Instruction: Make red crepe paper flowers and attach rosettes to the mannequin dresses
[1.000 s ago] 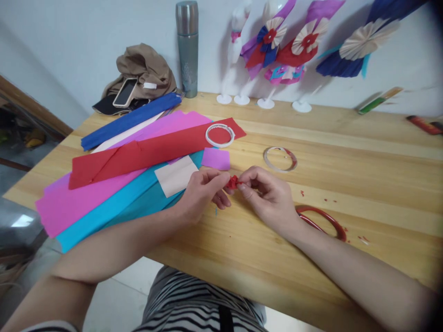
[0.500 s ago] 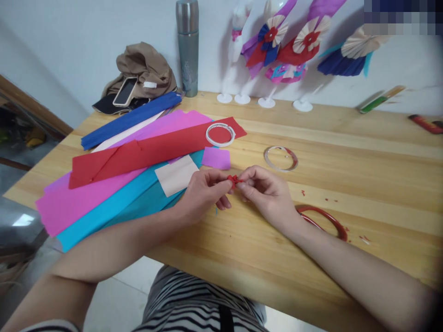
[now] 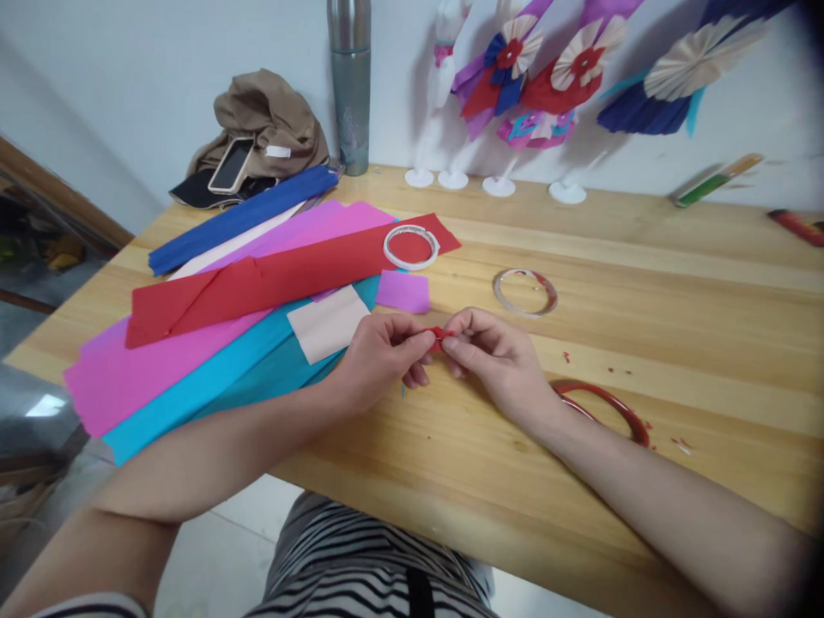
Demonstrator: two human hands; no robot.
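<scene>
Between my two hands is a small piece of red crepe paper (image 3: 439,335), folded or bunched up. My left hand (image 3: 390,354) pinches its left side between thumb and forefinger, the other fingers curled below. My right hand (image 3: 493,352) grips the right side the same way, its fingertips nearly meeting the left ones. Much of the red piece is hidden behind the fingers. Just beyond my hands lie a small purple paper square (image 3: 402,292) and a cream paper square (image 3: 328,324). Red-handled scissors (image 3: 608,396) lie partly under my right wrist.
Long crepe paper sheets in red (image 3: 309,270), pink (image 3: 116,378), turquoise (image 3: 138,427) and blue (image 3: 245,219) overlap at left. One tape roll (image 3: 386,249) rests on the red sheet, another (image 3: 554,296) on the table. Behind stand a flask (image 3: 351,107) and dressed figures on white bases (image 3: 566,193).
The red piece looks more folded in, with less of it showing above the fingertips. Both hands stay nearly in place; the camera view has shifted slightly.
</scene>
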